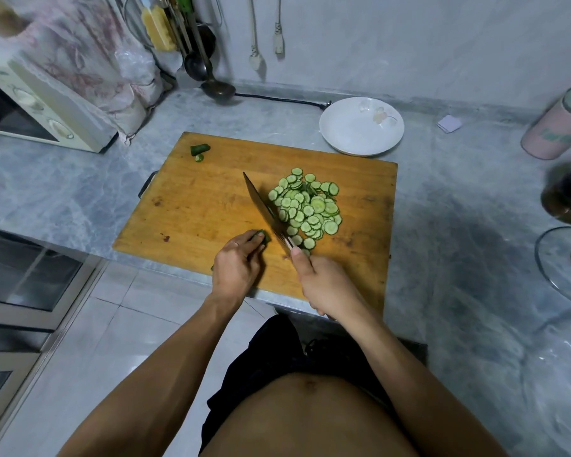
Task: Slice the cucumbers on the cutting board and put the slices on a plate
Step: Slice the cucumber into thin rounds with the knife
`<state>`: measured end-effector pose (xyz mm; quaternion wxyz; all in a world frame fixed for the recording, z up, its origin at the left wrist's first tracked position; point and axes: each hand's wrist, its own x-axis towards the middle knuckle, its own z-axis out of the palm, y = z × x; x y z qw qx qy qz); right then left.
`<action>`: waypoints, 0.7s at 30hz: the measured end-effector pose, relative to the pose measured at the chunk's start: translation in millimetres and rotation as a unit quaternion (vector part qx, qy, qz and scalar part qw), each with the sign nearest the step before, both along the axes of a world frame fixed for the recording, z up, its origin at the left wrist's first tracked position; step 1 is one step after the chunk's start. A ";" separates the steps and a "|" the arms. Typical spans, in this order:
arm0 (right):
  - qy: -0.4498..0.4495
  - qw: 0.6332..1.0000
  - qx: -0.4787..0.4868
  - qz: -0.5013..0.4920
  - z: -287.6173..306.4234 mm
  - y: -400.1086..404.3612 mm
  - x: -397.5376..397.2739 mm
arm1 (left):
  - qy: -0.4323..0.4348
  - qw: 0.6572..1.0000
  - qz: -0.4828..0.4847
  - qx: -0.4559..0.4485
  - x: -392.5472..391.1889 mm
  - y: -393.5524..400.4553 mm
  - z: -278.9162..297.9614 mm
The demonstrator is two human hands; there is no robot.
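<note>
Thin scalloped cucumber slices [305, 207] on worn wooden cutting board [195, 206]

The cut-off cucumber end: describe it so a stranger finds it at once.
Start at the wooden cutting board on the grey counter. Go to its far left corner: the cucumber end lies there, a dark green stub well apart from the pile of pale slices.
</note>
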<state>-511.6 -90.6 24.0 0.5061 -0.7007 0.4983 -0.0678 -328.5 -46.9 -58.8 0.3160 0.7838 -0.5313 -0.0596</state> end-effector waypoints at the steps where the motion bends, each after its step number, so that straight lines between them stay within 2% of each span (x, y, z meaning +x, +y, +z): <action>1: -0.003 1.000 -0.002 0.005 0.7 2.3 0.3 | 0.000 1.000 -0.004 0.000 1.0 0.5 -0.1; 5: 0.013 0.999 -0.032 0.030 5.1 7.5 3.7 | 0.007 1.000 -0.009 -0.006 0.7 1.7 -0.8; 21: 0.020 0.998 -0.026 0.062 20.8 12.2 -1.7 | 0.010 1.000 -0.003 -0.022 -2.3 3.4 -3.7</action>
